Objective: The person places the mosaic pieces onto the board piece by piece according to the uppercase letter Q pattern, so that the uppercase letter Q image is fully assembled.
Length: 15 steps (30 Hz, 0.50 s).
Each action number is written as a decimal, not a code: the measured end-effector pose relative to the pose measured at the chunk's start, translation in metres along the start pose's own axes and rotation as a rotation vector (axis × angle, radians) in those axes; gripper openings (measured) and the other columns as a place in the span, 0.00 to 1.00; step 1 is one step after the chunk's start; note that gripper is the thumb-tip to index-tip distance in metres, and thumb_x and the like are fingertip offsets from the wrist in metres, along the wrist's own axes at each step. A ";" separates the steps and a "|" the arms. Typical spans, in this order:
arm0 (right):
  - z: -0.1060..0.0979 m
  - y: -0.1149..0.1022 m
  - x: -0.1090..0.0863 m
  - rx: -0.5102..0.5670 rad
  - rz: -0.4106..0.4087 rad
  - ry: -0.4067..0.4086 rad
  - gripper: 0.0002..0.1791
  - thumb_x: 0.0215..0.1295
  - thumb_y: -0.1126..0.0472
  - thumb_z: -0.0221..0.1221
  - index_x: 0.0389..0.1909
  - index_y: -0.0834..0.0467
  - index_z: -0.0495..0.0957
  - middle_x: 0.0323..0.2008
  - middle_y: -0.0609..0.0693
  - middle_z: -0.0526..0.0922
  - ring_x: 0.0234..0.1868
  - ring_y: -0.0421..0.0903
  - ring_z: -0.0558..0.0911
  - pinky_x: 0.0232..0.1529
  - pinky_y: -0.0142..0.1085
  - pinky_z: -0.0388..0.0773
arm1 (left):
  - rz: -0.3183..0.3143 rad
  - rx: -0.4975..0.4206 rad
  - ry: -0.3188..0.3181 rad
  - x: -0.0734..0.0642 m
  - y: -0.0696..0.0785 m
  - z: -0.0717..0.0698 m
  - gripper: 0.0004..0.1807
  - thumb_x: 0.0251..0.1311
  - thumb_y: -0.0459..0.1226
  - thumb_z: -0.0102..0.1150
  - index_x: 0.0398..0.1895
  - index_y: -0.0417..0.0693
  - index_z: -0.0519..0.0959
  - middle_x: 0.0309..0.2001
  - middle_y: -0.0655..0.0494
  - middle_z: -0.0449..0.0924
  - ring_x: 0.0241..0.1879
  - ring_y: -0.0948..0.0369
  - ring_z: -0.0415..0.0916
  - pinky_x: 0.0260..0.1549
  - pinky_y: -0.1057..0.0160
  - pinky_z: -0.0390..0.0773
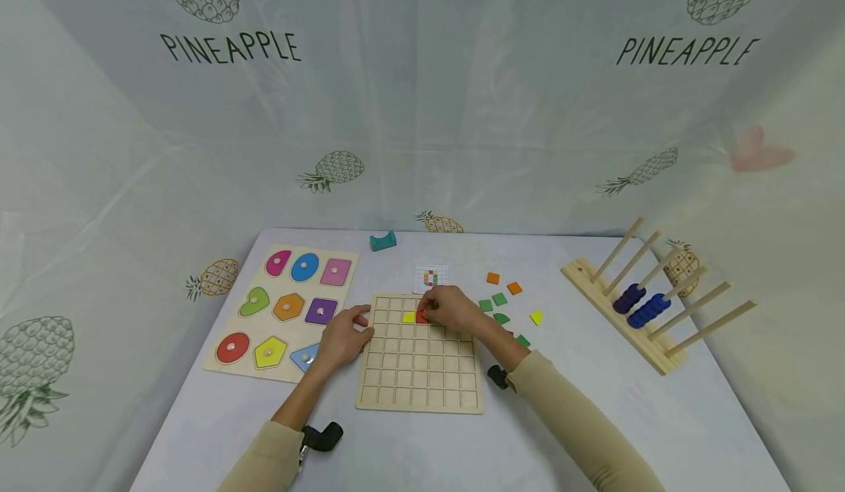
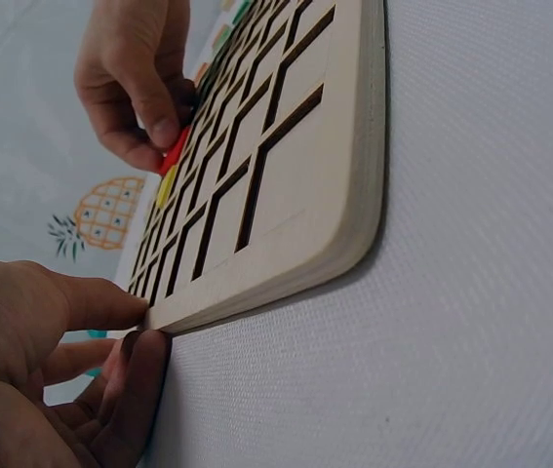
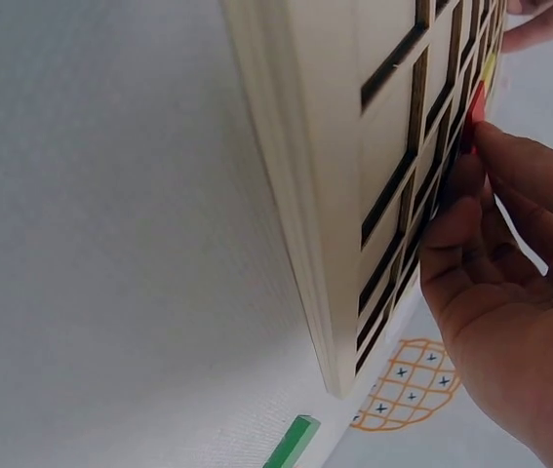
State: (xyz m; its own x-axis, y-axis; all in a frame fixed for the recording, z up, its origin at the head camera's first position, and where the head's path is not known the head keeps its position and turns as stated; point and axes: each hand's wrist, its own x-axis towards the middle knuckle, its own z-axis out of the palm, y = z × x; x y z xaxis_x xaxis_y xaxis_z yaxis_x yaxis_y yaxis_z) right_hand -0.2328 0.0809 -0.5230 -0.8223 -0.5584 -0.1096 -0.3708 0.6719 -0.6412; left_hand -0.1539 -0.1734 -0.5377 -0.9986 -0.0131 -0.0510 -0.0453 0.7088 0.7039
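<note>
A wooden grid board [image 1: 422, 375] lies flat on the table, with a yellow tile [image 1: 409, 317] in one of its upper cells. Directly right of that tile, my right hand [image 1: 452, 309] pinches a red tile [image 1: 422, 318] at the grid. The right wrist view shows the thumb and fingertips on this red tile [image 3: 473, 119], whose lower part they hide. At the board's left edge, my left hand [image 1: 345, 338] touches the side with its fingertips; the left wrist view has them near the rim [image 2: 256, 283].
Loose green tiles [image 1: 499, 298], orange tiles [image 1: 493, 278] and a yellow piece [image 1: 537, 317] lie right of the board. A pattern card [image 1: 423, 275] and a teal block [image 1: 383, 241] are behind it. A shape puzzle [image 1: 264, 364] occupies the left, a peg stand [image 1: 581, 276] the right.
</note>
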 end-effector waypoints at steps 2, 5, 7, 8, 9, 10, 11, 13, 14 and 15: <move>0.000 0.000 0.000 -0.002 -0.002 -0.001 0.04 0.67 0.61 0.63 0.40 0.51 0.86 0.34 0.39 0.84 0.35 0.39 0.77 0.40 0.35 0.76 | 0.002 -0.001 0.001 0.000 0.000 0.000 0.28 0.57 0.35 0.67 0.63 0.41 0.78 0.38 0.53 0.81 0.22 0.65 0.72 0.27 0.63 0.70; 0.000 0.000 0.000 -0.006 -0.008 -0.003 0.05 0.67 0.61 0.63 0.40 0.52 0.86 0.35 0.40 0.85 0.35 0.39 0.77 0.40 0.35 0.76 | 0.004 -0.001 0.002 0.000 0.000 -0.001 0.28 0.57 0.35 0.67 0.63 0.41 0.78 0.38 0.53 0.81 0.22 0.65 0.73 0.27 0.62 0.70; 0.000 -0.001 0.000 -0.008 -0.015 -0.003 0.05 0.67 0.61 0.63 0.40 0.52 0.87 0.35 0.41 0.85 0.35 0.40 0.77 0.40 0.35 0.76 | 0.004 -0.003 0.002 0.000 0.000 -0.001 0.28 0.57 0.35 0.67 0.63 0.42 0.78 0.38 0.53 0.81 0.22 0.65 0.73 0.28 0.62 0.70; 0.000 -0.001 0.000 -0.010 -0.018 -0.003 0.05 0.67 0.61 0.63 0.40 0.52 0.86 0.35 0.41 0.85 0.35 0.39 0.77 0.40 0.35 0.76 | 0.005 -0.004 0.001 0.000 0.000 -0.001 0.28 0.57 0.35 0.67 0.63 0.41 0.78 0.38 0.53 0.81 0.22 0.65 0.73 0.27 0.62 0.70; 0.000 -0.001 0.000 -0.010 -0.019 -0.002 0.05 0.67 0.61 0.63 0.39 0.52 0.86 0.35 0.41 0.85 0.35 0.39 0.77 0.40 0.35 0.76 | 0.005 -0.004 0.001 0.000 0.000 -0.001 0.28 0.57 0.35 0.67 0.63 0.41 0.78 0.38 0.52 0.81 0.22 0.65 0.73 0.27 0.63 0.70; 0.000 -0.001 0.000 -0.010 -0.020 -0.001 0.05 0.67 0.62 0.63 0.39 0.52 0.86 0.35 0.41 0.85 0.35 0.39 0.77 0.40 0.35 0.76 | 0.005 -0.006 0.000 0.000 0.000 -0.001 0.28 0.57 0.35 0.67 0.63 0.41 0.78 0.38 0.52 0.81 0.22 0.65 0.73 0.27 0.63 0.70; 0.000 -0.002 0.000 -0.009 -0.020 0.000 0.04 0.67 0.61 0.63 0.39 0.52 0.86 0.34 0.41 0.85 0.35 0.39 0.77 0.40 0.35 0.76 | 0.004 -0.008 -0.001 0.000 0.000 -0.001 0.28 0.57 0.35 0.67 0.63 0.41 0.78 0.38 0.52 0.81 0.22 0.65 0.73 0.27 0.63 0.70; 0.000 -0.002 0.000 -0.005 -0.018 0.001 0.04 0.67 0.62 0.64 0.39 0.52 0.86 0.34 0.41 0.84 0.35 0.39 0.77 0.40 0.35 0.77 | 0.003 -0.009 -0.002 -0.001 0.000 -0.001 0.28 0.57 0.35 0.67 0.63 0.41 0.77 0.38 0.53 0.81 0.21 0.65 0.72 0.26 0.63 0.70; 0.000 -0.002 0.000 -0.005 -0.018 0.002 0.04 0.67 0.62 0.64 0.39 0.52 0.86 0.33 0.40 0.84 0.35 0.39 0.77 0.39 0.35 0.76 | 0.003 -0.009 -0.002 -0.001 0.001 -0.001 0.28 0.57 0.35 0.67 0.63 0.41 0.77 0.38 0.53 0.81 0.21 0.65 0.72 0.26 0.63 0.70; 0.000 -0.002 0.000 -0.003 -0.018 0.002 0.04 0.67 0.62 0.64 0.39 0.52 0.86 0.33 0.40 0.84 0.35 0.40 0.77 0.39 0.35 0.77 | 0.003 -0.010 -0.002 -0.001 0.001 -0.001 0.28 0.57 0.35 0.67 0.63 0.41 0.77 0.38 0.53 0.81 0.21 0.65 0.72 0.26 0.63 0.70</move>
State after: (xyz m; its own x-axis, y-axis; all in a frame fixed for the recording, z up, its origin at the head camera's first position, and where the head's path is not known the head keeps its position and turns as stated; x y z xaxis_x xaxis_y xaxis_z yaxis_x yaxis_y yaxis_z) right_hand -0.2319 0.0799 -0.5215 -0.8164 -0.5694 -0.0963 -0.3870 0.6632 -0.6406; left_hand -0.1534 -0.1736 -0.5362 -0.9987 -0.0096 -0.0503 -0.0426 0.7019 0.7110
